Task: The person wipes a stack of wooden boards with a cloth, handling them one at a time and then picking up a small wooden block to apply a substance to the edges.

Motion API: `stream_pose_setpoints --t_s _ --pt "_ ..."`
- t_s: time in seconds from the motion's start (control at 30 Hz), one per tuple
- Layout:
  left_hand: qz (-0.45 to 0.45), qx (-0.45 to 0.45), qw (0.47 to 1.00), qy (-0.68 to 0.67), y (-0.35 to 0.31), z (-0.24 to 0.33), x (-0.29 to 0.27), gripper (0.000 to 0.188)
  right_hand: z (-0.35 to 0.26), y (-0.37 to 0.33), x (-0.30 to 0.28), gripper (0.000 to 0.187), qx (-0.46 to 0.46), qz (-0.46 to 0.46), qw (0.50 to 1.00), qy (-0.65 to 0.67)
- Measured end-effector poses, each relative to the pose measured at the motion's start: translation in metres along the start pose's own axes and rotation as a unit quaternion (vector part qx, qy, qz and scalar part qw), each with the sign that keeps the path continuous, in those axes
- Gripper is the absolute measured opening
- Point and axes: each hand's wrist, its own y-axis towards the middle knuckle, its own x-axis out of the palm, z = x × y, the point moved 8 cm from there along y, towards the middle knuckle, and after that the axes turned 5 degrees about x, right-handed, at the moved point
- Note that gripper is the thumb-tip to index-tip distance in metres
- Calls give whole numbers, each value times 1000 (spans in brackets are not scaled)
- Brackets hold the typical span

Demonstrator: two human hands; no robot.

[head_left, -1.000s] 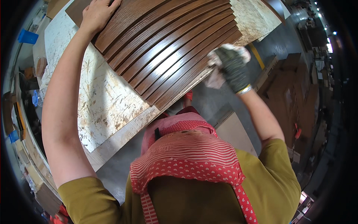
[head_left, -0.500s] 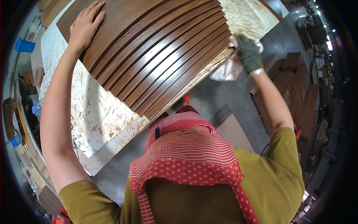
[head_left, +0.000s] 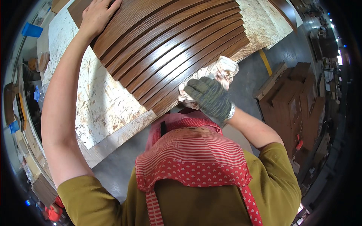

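Note:
Several brown wood-grain boards lie overlapped like steps on a work table. My bare left hand rests with its fingers stretched out on the far left boards. In a dark camouflage-patterned glove, my right hand is closed on a crumpled white rag with reddish-brown stains. That hand presses the rag at the near long edge of the lowest board, just in front of my apron. Part of the board's edge is hidden under the rag and glove.
The table top is pale and streaked with brown stains. Stacked brown boards stand on the floor at the right, near a yellow floor line. A blue bin is at the far left.
My right hand has moved with the rag from the right end of the near board edge leftward and closer to my body. My left hand stays on the boards.

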Motion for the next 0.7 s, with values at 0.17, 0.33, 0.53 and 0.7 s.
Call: stream_pose_setpoints --t_s 0.17,0.33,0.53,0.7 --pt "3 -12 1000 19 -3 -14 5 47 118 -9 -41 33 78 92 986 113" --pt "39 70 994 71 9 -22 18 46 172 -45 53 47 272 43 875 398" --pt "29 52 997 54 0 -27 9 46 184 -29 -13 40 218 96 895 376" --pt "32 59 997 40 6 -28 17 50 176 -27 -19 36 267 56 902 334"
